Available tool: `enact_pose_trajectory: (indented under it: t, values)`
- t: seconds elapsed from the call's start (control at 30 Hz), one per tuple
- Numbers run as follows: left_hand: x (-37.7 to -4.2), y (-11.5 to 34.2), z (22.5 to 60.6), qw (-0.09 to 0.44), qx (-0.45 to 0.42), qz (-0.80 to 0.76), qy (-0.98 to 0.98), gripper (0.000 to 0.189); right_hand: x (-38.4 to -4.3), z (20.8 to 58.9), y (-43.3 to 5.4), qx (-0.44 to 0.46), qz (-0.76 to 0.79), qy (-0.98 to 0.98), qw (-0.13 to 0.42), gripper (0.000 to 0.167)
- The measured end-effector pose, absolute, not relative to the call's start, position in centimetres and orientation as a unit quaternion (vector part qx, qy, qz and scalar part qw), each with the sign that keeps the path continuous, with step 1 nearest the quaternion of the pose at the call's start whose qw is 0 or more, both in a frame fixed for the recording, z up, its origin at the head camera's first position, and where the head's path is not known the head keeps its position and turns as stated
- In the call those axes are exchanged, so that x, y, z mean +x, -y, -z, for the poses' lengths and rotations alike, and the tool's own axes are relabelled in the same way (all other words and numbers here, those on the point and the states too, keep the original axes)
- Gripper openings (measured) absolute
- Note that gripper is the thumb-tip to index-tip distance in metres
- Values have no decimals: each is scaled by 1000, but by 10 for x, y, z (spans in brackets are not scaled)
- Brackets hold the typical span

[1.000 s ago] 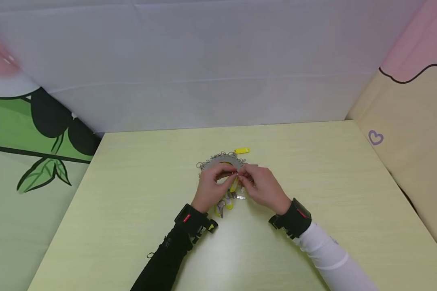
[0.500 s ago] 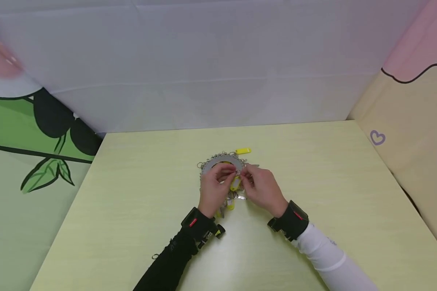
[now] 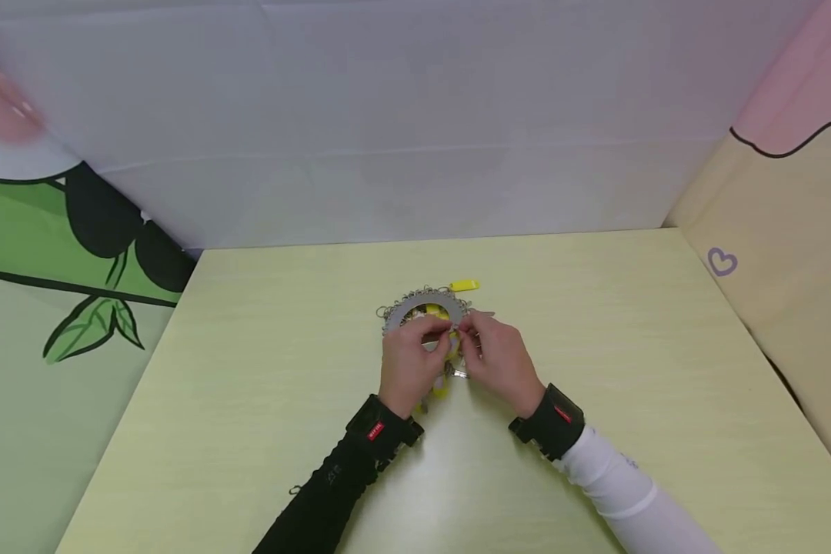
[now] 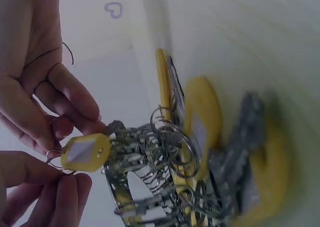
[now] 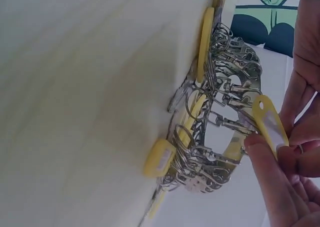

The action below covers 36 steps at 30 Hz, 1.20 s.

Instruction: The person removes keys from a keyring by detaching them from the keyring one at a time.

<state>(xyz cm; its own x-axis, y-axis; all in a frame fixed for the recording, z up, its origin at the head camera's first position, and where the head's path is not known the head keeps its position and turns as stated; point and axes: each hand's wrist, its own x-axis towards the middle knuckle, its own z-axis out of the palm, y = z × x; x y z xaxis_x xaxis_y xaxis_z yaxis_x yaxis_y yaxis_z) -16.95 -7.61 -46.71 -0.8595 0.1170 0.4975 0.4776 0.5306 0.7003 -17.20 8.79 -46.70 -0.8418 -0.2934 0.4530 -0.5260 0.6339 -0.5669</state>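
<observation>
A grey ring-shaped key holder [image 3: 431,301], its edge lined with small swivel clips and split rings, lies on the table under both hands. My left hand [image 3: 412,358] and right hand [image 3: 500,354] meet fingertip to fingertip at its right side. Between them is a yellow key tag [image 4: 86,153] with a white label, beside the clips. Fingertips of both hands pinch at the thin split ring [image 4: 54,159] on the tag's end, partly hidden by the fingers. More yellow tags [image 5: 161,158] and silver keys [image 3: 460,374] hang around the holder.
One yellow tag [image 3: 464,285] lies at the holder's far side, and a key [image 3: 485,313] sticks out right. The pale wooden table [image 3: 284,323] ends at a grey-white cloth wall [image 3: 415,154]. Printed cloths stand at left and right.
Both hands stay together over the holder. My left hand has shifted slightly to the right, and the tag between the hands has turned and moved slightly right.
</observation>
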Motion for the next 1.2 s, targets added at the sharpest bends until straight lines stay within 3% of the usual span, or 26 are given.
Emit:
enact_pose_trajectory:
  t: [0.33, 0.7, 1.03, 1.2]
  values:
    - [-171, 77, 464, 184, -155, 453, 858, 6, -174, 468, -87, 237, -377, 878, 174, 6]
    - [-172, 77, 466, 209, -229, 345, 886, 7, -176, 471, -89, 199, -404, 885, 121, 6]
    - [-170, 81, 465, 244, -293, 265, 886, 12, -176, 466, -90, 188, -401, 890, 110, 6]
    - [-171, 81, 468, 254, -285, 282, 880, 12, -178, 467, -92, 163, -480, 860, 60, 6]
